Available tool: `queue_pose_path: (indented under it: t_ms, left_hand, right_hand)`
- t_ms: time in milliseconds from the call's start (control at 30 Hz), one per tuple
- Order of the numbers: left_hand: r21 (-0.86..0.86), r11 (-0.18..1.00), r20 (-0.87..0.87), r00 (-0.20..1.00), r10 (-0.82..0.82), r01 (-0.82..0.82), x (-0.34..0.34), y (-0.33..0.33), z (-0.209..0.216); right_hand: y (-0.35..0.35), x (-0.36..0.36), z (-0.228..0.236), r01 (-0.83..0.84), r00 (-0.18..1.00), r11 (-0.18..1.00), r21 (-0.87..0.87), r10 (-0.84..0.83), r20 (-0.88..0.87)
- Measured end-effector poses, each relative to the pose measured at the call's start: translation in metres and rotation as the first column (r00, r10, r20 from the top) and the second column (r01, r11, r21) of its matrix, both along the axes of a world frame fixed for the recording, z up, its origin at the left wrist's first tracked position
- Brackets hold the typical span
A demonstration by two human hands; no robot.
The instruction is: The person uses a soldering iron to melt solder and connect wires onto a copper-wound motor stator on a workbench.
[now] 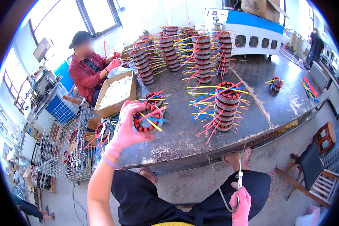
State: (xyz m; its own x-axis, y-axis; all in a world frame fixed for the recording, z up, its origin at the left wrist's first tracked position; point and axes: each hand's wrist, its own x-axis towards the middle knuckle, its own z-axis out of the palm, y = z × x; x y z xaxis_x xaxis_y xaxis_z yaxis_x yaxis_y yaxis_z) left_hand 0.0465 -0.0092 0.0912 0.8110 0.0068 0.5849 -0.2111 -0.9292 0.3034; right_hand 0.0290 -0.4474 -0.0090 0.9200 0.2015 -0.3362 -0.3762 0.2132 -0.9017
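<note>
My left hand (125, 132), in a pink glove, is raised over the table's near left part. Its fingers and thumb grip a ring-shaped motor stator (140, 127) by the rim; red windings line it, and yellow, blue and red wires stick out. Just behind it is another wired stator (153, 97). Low over my right thigh, my right hand (242, 205), also gloved, is closed around a slim silver tool (240, 176) pointing up. A thin grey curved line runs from near that hand; the tool's exact kind is unclear.
Stacked stators (226, 113) stand on the dark worktable (177, 141), with taller stacks (202, 56) behind, wires jutting sideways. At left are a carton (115, 94) of white pieces, a wire basket (66, 147) and a seated co-worker (88, 69). A wooden chair (309, 169) stands right.
</note>
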Motion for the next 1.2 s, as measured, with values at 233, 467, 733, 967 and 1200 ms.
queue_pose_path:
  t_ms: [233,467,733,967,1200]
  left_hand:
    - [-0.201,0.966,-0.167,0.977,0.131,-0.164,0.070,0.064,0.000]
    - [-0.174,0.963,-0.235,0.958,0.163,-0.206,0.104,0.089,-0.018]
    - [-0.255,0.938,-0.258,0.951,0.169,-0.236,0.108,0.104,-0.042]
    - [-0.155,0.963,-0.253,0.951,0.176,-0.220,0.112,0.102,-0.044]
    - [-0.124,0.985,-0.382,0.922,0.067,-0.123,0.102,0.116,-0.029]
  right_hand:
    - [-0.003,0.007,-0.008,0.034,0.999,0.999,0.004,-0.034,-0.025]
    - [-0.001,0.019,-0.006,0.100,0.995,0.995,-0.016,-0.100,0.007]
    - [0.004,0.028,-0.009,0.072,0.997,0.997,-0.007,-0.072,-0.018]
    - [0.010,0.028,-0.003,0.053,0.998,0.998,-0.014,-0.053,0.017]
    - [0.013,0.021,0.001,0.064,0.998,0.998,-0.019,-0.064,0.012]
